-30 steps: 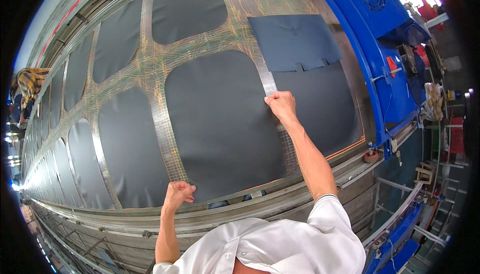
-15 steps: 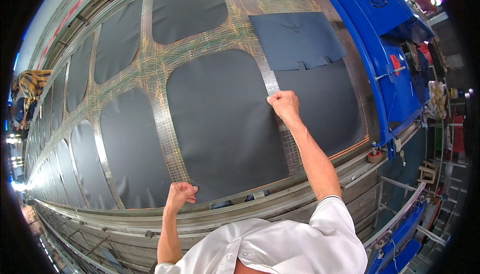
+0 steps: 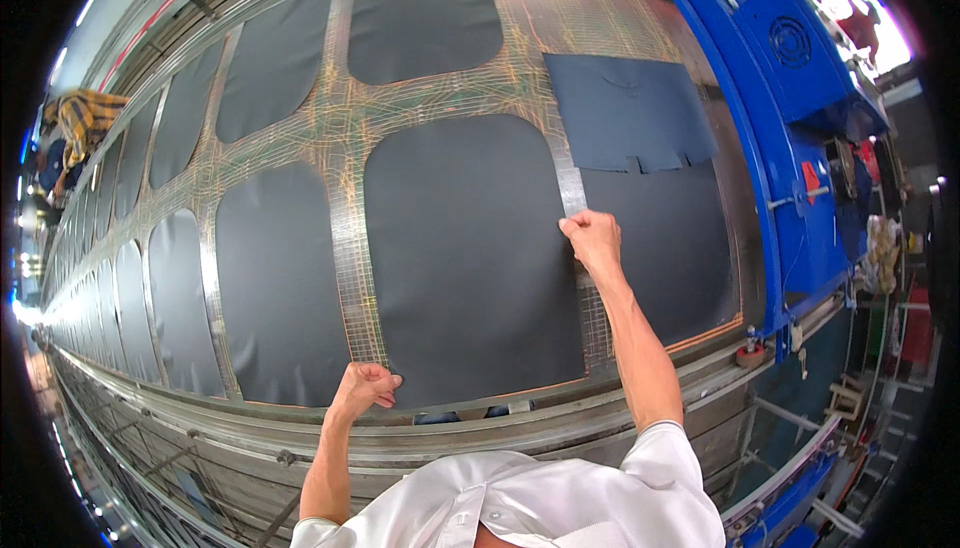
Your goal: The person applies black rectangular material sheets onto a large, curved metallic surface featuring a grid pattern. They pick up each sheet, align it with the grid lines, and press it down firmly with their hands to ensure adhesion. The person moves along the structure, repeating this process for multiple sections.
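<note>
A large dark grey fabric panel (image 3: 470, 258) with rounded far corners lies flat on the long table in front of me. My left hand (image 3: 366, 388) is closed in a pinch at its near left corner. At its right edge, around the middle of that side, my right hand (image 3: 595, 240) pinches the panel's border between thumb and fingers. To the right lies another dark panel (image 3: 660, 248), and a smaller blue-grey sheet (image 3: 630, 113) with small notches along its near edge covers its far part.
Several similar panels (image 3: 280, 278) run in two rows to the left along the table (image 3: 440, 98), whose surface shows orange and green lines. A blue machine frame (image 3: 750, 148) bounds the right end. Metal rails (image 3: 480, 436) follow the near edge. A person in a checked shirt (image 3: 85, 123) is far left.
My view has shifted, so the table and panels appear a little further right. Both hands keep their grip at the same spots on the panel.
</note>
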Demonstrator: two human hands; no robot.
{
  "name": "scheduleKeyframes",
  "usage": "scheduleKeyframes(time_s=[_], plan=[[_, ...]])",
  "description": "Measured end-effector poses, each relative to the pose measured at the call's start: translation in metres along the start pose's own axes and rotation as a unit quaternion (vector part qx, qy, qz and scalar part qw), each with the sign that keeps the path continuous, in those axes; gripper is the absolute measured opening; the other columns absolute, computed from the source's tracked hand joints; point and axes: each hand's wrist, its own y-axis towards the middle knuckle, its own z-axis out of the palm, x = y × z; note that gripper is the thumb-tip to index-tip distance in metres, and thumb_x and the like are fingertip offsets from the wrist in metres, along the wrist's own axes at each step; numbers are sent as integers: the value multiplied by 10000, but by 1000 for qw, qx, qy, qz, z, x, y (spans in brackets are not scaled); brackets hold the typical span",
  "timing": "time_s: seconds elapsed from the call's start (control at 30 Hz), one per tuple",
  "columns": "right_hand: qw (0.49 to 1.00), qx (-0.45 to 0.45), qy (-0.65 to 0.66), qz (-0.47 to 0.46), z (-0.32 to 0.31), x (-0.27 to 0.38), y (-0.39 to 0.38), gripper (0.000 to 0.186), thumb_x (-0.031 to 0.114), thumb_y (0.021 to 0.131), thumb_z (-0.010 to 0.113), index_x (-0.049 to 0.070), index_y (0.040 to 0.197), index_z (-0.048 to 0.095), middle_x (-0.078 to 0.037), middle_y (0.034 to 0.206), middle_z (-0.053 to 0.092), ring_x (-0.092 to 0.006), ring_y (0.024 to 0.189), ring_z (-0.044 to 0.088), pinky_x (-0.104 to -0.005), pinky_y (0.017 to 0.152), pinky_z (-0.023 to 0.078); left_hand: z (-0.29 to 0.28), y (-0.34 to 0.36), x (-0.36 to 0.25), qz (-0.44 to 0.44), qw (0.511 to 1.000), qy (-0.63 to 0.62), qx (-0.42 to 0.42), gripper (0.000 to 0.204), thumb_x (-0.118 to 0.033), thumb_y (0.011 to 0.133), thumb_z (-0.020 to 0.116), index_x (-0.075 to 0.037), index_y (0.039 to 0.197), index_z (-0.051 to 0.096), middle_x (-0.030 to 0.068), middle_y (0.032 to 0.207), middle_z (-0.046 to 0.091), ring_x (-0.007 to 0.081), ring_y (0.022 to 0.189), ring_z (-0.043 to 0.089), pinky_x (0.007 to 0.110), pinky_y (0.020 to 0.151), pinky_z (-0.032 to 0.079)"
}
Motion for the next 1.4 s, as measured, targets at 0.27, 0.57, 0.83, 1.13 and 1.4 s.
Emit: scheduleKeyframes(time_s=[0.27,0.57,0.83,1.13,1.4], plan=[[998,-41,-32,-41,6,6,-19,286,253,808,728,11,959,719,-158,842,736,-306,801,714,-403,772,536,-7,8,14,-17,999,-31,18,214,-153,826,778,-9,711,669,50,629,641,134,581,647,281,547,584],[994,-73,69,-39,9,6,-41,305,108,822,725,-43,1078,657,-133,827,713,-179,732,667,-324,697,530,-9,8,14,-24,999,-27,36,216,-156,838,762,-3,717,668,56,647,650,130,608,651,270,595,584],[988,8,137,65,-7,-23,-72,307,95,807,763,-34,1063,656,-85,844,700,-132,752,639,-286,696,514,-10,8,13,-23,998,-45,41,235,-167,840,776,-9,703,667,60,636,655,127,578,645,266,558,570],[969,39,154,191,-27,-73,-158,144,87,813,777,28,884,666,1,737,637,-71,610,551,-238,506,432,-10,10,19,-31,998,-33,36,222,-138,850,760,-13,693,664,56,642,664,119,590,647,270,577,574],[943,71,198,258,-38,-87,-189,113,77,828,772,18,837,676,-4,712,615,-80,605,565,-270,520,554,-10,10,15,-49,997,-38,40,234,-130,852,757,-10,679,655,52,637,659,111,592,642,262,573,568]])
